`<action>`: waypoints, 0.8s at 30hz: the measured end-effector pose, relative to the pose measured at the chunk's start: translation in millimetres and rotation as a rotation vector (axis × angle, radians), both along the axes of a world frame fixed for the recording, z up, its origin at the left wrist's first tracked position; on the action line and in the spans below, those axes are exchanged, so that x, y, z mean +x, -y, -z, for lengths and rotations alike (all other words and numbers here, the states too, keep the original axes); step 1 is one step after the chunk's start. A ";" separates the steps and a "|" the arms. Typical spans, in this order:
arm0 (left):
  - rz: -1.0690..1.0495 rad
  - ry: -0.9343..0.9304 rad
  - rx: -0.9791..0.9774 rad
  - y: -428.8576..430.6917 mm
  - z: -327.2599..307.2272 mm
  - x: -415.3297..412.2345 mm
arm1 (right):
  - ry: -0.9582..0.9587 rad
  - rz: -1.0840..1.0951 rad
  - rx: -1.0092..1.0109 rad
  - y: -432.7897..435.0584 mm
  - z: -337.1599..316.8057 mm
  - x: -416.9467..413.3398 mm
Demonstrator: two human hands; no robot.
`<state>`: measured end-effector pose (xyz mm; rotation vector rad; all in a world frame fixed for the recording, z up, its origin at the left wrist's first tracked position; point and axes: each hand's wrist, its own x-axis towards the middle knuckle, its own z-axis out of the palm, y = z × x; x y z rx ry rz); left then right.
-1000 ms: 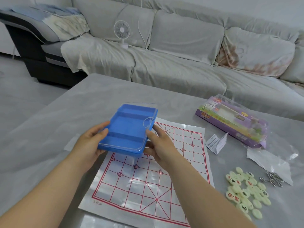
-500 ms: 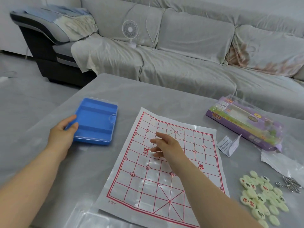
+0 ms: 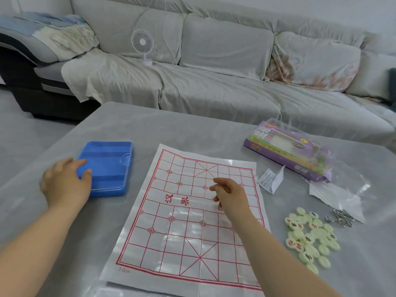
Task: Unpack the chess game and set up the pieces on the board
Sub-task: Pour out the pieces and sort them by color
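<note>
We note the pieces (image 3: 308,239) heaped near right, none on the paper board (image 3: 182,221). The right hand (image 3: 231,196) hovers mid-board, loosely curled, empty; the left hand (image 3: 64,185) rests relaxed on the blue case (image 3: 109,166) (further left). Risk: a careless brush could shift the light board.

Bright, soft, even light; weak shadows. Glare patches on glossy board (image 3: 182,239). Left hand (image 3: 64,185) motion-blurred. Wide-angle bending at frame edges.

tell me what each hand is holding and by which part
Nothing is gripped. The left hand rests its fingers on the near left corner of the flat blue plastic box; the right hand hovers empty.
</note>
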<state>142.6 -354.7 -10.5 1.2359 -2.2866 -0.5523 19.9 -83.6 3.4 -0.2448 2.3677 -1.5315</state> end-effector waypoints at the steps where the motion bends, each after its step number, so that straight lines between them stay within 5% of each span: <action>1: 0.052 -0.035 -0.026 -12.1 -3.9 -5.3 | -0.008 0.019 -0.001 -10.1 -0.5 -1.2; 9: 0.547 -0.217 0.190 -169.0 -25.9 -71.3 | -0.082 0.252 -0.042 -125.9 -2.8 -14.0; 13: 0.704 -0.147 0.263 -248.5 -21.8 -102.7 | -0.098 0.353 0.015 -198.1 3.9 -27.1; 18: 0.737 -0.075 0.205 -314.2 -9.0 -141.4 | -0.151 0.387 0.200 -279.6 12.8 -37.9; 24: 0.615 -0.041 0.177 -331.3 0.1 -172.5 | -0.327 0.118 0.484 -306.5 34.4 -43.0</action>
